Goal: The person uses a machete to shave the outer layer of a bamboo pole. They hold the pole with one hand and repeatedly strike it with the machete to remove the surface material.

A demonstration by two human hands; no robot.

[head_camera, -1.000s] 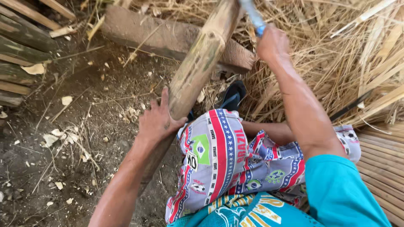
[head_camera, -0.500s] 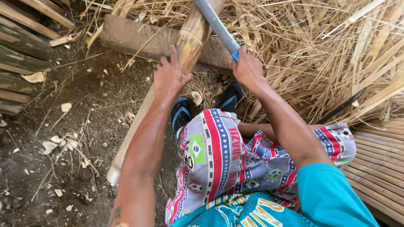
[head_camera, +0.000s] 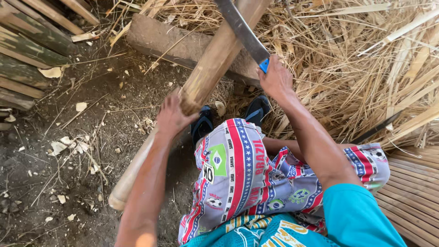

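My left hand grips a thick bamboo pole that slants from the dirt at lower left up over a wooden block to the top edge. My right hand is closed on the blue handle of a long dark blade. The blade lies across the pole's upper part, its edge against the bamboo. My bent legs in patterned shorts and dark sandals sit just below both hands.
A heap of dry bamboo strips and shavings fills the right side. Split bamboo lengths are stacked at upper left. A slatted bamboo surface lies at lower right. The dirt ground holds scattered chips.
The view has tilted, so the pole and hands sit differently in frame. My right hand brought the blade down from high up until it lies against the pole. My left hand kept its grip.
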